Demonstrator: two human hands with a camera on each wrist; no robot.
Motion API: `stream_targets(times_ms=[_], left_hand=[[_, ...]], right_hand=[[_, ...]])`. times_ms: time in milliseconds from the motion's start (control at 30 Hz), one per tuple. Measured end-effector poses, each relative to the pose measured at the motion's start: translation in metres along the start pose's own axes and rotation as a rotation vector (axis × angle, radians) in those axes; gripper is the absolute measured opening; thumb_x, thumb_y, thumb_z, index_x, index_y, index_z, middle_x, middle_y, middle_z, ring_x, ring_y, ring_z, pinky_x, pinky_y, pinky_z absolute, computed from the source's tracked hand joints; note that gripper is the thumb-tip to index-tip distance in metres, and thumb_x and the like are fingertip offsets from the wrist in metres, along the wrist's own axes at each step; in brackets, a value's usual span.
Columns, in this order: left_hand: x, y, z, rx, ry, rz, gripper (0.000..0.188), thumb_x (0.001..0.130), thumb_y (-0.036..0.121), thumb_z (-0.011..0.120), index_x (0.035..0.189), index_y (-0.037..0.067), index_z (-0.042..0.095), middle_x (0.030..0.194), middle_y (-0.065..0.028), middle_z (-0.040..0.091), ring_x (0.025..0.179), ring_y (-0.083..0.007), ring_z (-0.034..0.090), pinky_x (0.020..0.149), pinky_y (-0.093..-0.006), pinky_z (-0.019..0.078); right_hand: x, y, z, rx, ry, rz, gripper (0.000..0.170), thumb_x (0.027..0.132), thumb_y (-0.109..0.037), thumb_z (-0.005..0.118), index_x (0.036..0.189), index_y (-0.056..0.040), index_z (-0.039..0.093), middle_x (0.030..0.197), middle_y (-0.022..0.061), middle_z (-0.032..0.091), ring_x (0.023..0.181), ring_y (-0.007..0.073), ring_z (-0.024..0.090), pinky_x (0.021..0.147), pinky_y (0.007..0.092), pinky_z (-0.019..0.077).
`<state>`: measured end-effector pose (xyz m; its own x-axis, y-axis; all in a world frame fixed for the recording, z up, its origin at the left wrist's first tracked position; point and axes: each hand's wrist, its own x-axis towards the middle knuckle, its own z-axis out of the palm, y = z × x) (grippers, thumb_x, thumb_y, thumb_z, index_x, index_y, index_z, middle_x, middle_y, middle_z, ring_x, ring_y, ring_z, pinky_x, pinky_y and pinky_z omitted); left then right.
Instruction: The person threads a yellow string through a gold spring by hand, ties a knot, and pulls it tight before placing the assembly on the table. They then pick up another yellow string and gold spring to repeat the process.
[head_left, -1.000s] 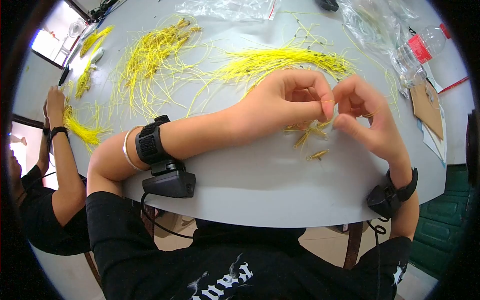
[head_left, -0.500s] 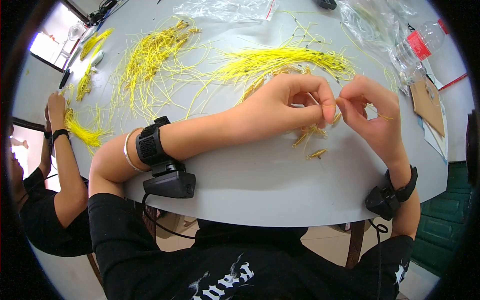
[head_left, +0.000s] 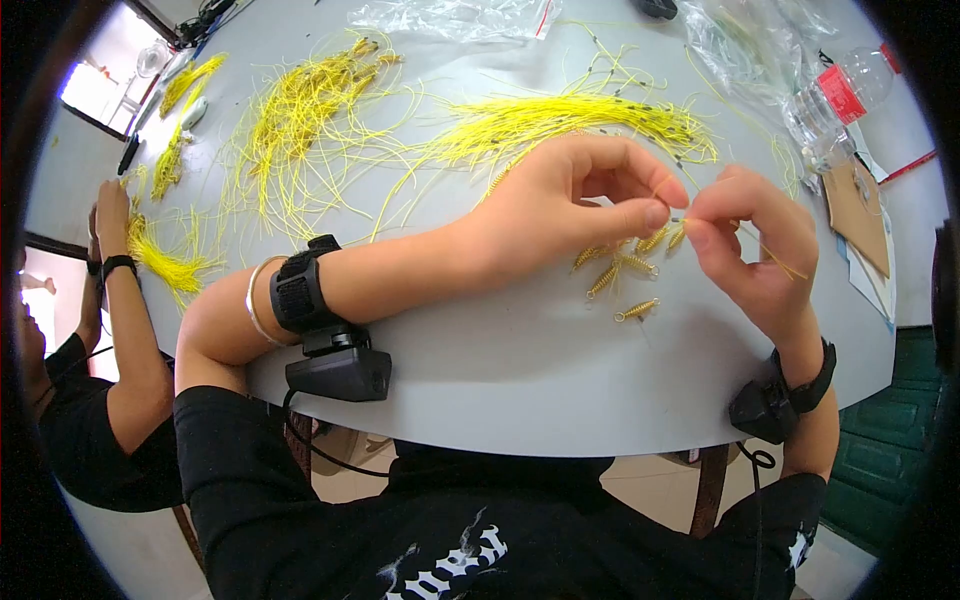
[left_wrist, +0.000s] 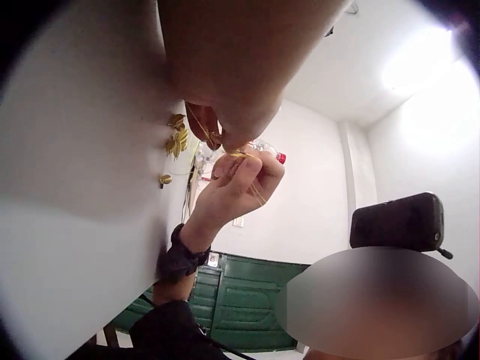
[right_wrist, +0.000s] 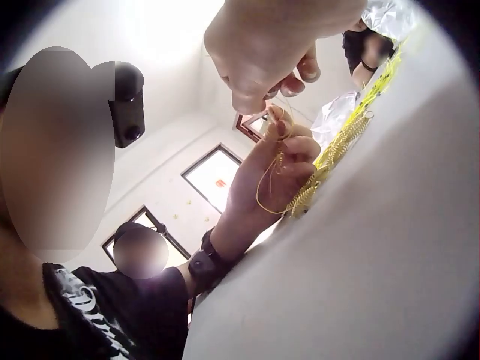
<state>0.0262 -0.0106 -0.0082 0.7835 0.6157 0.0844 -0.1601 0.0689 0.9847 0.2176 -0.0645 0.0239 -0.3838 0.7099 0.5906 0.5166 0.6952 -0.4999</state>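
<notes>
My left hand [head_left: 605, 195] is raised over the table, thumb and index finger pinching a thin yellow line [right_wrist: 261, 187]. In the right wrist view a small gold coil spring [right_wrist: 280, 160] shows among its fingers. Facing it, fingertips close to those of the left, my right hand [head_left: 757, 245] pinches the line between thumb and index finger. A loose end [head_left: 780, 260] sticks out past its palm. Below the hands several gold springs [head_left: 634, 263] lie in a small group, with a separate spring [head_left: 637, 310] nearer the front edge.
Behind the hands lies a bundle of yellow lines [head_left: 570, 125], with a tangled pile [head_left: 310, 110] farther left. Plastic bags [head_left: 455, 15] lie at the back. A bottle [head_left: 840, 95] and brown cardboard [head_left: 855, 215] are at the right. Another person's arm [head_left: 135, 320] is at the left.
My right hand has shifted slightly right and down, and the loose end of line past its palm shows longer. The left fingertips have moved a little right; more springs show beneath.
</notes>
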Motion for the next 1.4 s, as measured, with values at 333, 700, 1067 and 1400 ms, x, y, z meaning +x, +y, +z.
stream_targets(times_ms=[333, 700, 1067, 1400], left_hand=[[-0.001, 0.005, 0.0, 0.067, -0.085, -0.028, 0.02, 0.086, 0.016, 0.061, 0.099, 0.003, 0.055, 0.087, 0.0, 0.056, 0.074, -0.0043, 0.05, 0.064, -0.0197, 0.0413], [0.0, -0.002, -0.005, -0.039, -0.104, 0.064, 0.002, 0.085, 0.005, 0.054, 0.084, 0.006, 0.052, 0.077, 0.0018, 0.049, 0.066, -0.004, 0.044, 0.058, -0.0189, 0.0353], [-0.002, 0.0, -0.003, 0.006, -0.092, 0.074, 0.007, 0.083, 0.0, 0.053, 0.081, 0.007, 0.053, 0.08, 0.0008, 0.052, 0.068, -0.0052, 0.045, 0.059, -0.0188, 0.0363], [0.0, -0.002, -0.003, 0.009, -0.104, 0.102, 0.007, 0.085, 0.003, 0.053, 0.081, 0.008, 0.051, 0.078, 0.0012, 0.051, 0.067, -0.005, 0.045, 0.059, -0.0186, 0.0366]], right_hand=[[0.001, 0.0, -0.002, -0.106, -0.004, -0.061, 0.009, 0.075, 0.002, 0.064, 0.08, -0.0037, 0.06, 0.07, 0.0017, 0.055, 0.052, 0.0069, 0.048, 0.042, 0.0189, 0.0334], [0.001, -0.004, -0.002, 0.328, -0.119, 0.54, 0.013, 0.087, -0.01, 0.055, 0.097, -0.0024, 0.059, 0.085, 0.0002, 0.059, 0.071, 0.0045, 0.053, 0.06, 0.0159, 0.0402], [-0.004, 0.0, 0.006, 0.316, -0.141, 0.474, 0.008, 0.083, -0.007, 0.058, 0.09, -0.0038, 0.058, 0.08, -0.0018, 0.055, 0.071, 0.0031, 0.051, 0.058, 0.0179, 0.0426], [-0.002, 0.007, 0.005, 0.528, -0.197, 0.514, 0.007, 0.084, -0.011, 0.056, 0.087, -0.0037, 0.057, 0.078, -0.0028, 0.053, 0.065, 0.0028, 0.047, 0.057, 0.0173, 0.0404]])
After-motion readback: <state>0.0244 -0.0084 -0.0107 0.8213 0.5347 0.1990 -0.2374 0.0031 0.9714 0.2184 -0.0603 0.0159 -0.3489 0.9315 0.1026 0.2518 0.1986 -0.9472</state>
